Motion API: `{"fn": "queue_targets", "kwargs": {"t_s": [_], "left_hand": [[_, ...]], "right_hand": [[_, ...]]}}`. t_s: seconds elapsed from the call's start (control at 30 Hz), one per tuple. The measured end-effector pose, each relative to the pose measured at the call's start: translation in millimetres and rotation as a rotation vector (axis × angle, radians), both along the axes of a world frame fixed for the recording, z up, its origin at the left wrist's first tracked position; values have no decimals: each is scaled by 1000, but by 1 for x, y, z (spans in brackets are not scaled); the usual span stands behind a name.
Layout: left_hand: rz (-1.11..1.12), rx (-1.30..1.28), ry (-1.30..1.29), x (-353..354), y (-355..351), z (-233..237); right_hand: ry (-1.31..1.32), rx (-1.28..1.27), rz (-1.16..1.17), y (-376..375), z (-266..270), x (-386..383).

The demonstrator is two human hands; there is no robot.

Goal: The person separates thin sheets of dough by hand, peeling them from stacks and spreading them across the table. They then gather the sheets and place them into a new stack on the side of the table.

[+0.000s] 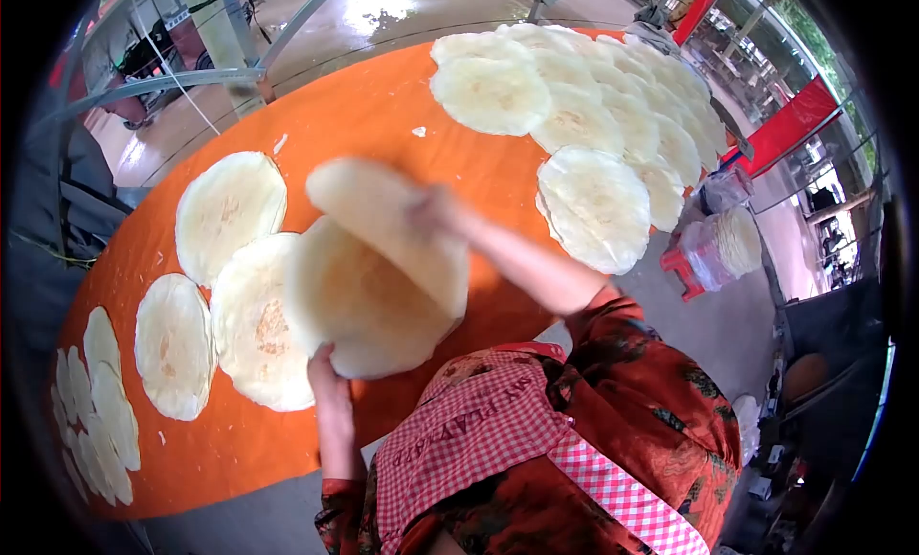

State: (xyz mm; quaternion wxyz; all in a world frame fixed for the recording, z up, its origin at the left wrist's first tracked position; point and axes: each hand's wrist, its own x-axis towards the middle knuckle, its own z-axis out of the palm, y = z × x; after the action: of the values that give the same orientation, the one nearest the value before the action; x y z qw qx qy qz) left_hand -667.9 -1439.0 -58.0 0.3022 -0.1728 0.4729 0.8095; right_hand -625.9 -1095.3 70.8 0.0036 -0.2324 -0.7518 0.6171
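Note:
My right hand (436,212), smeared by motion, grips a thin round flatbread (378,205) that is raised and bent over at a slant. Beneath it lies another pale flatbread (373,301) with a browned middle, at the front of the orange table. My left hand (328,362) holds the near left edge of that lower bread, its fingers partly hidden. Just left of it rests a flatbread with brown spots (263,330). Whether the raised bread is fully apart from the lower one is not clear.
Overlapping flatbreads (598,95) cover the far right of the orange table (383,105); a small pile (595,208) sits nearer. More breads (96,411) lie at the left end. Right of the table, bagged round breads (723,244) stand on a red stool (682,266).

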Motion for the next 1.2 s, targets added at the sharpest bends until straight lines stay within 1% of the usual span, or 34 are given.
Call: {"fn": "queue_targets", "kwargs": {"t_s": [0.03, 0.07, 0.1, 0.13, 0.17, 0.2, 0.23, 0.27, 0.3, 0.37, 0.4, 0.43, 0.5, 0.53, 0.57, 0.6, 0.63, 0.67, 0.7, 0.77, 0.8, 0.87, 0.9, 1.0, 1.03, 1.1, 1.13, 1.2], "left_hand": [[11, 31, -11, -3, -12, -5], [23, 39, -28, -3, -21, -4], [21, -23, -24, 0, -23, 9], [30, -2, -11, 2, -23, 11], [49, 16, -1, 6, -26, 12], [46, -20, 7, 10, -22, 21], [57, -64, 8, 14, -16, 33], [58, 34, 8, 19, -12, 42], [58, 128, 32, 21, -12, 42], [120, 159, 58, 29, -6, 43], [117, 161, 45, 33, 2, 56], [61, 190, 64, 35, 8, 65], [-79, 175, 114, 30, 10, 54], [-79, 181, 154, 32, 20, 66], [-80, 192, 194, 35, 31, 78], [-121, 251, 209, 36, 34, 79], [-155, 236, 176, 33, 31, 62], [-207, 192, 240, 34, 35, 67], [-258, 149, 303, 36, 39, 73], [-305, 308, 299, 38, 31, 76], [-327, 393, 293, 39, 29, 74], [-289, 547, 146, 37, 29, 64], [-270, 622, 76, 36, 29, 57], [-277, 551, 199, 37, 28, 59], [-270, 514, 248, 39, 27, 64], [-250, 459, 255, 38, 27, 61], [-243, 431, 258, 37, 28, 58], [-238, 394, 278, 33, 30, 48]], "right_hand": [[234, 94, -19, 32, 34, 16], [120, 106, -230, 56, 79, 24], [72, 143, -302, 103, 87, 35], [68, 206, -405, 148, 82, 47], [42, 398, -516, 182, 77, 63], [-58, 688, -493, 274, 23, 78], [-158, 599, -370, 296, 30, 94], [-327, 1074, -330, 345, -8, 103], [-289, 1154, -608, 330, -12, 119], [-154, 1236, -604, 293, -26, 119], [-41, 969, -413, 262, -47, 106], [55, 700, -232, 212, -75, 88], [185, 233, 155, 93, -93, 61], [225, 39, 368, 24, -86, 52], [-25, 30, 299, -47, -43, 57], [76, 131, 392, -78, -50, 53], [185, 232, 471, -109, -57, 48], [201, 251, 511, -129, -24, 50], [196, 149, 470, -135, -27, 49], [176, -39, 381, -139, -40, 48], [156, -73, 365, -138, -45, 48], [114, -142, 331, -134, -49, 49], [105, -141, 319, -134, -49, 50], [80, -163, 256, -136, -51, 49], [104, -97, 277, -140, -52, 49], [144, 30, 310, -149, -54, 52], [111, 79, 362, -150, -50, 55], [122, 117, 367, -157, -43, 57]]}}
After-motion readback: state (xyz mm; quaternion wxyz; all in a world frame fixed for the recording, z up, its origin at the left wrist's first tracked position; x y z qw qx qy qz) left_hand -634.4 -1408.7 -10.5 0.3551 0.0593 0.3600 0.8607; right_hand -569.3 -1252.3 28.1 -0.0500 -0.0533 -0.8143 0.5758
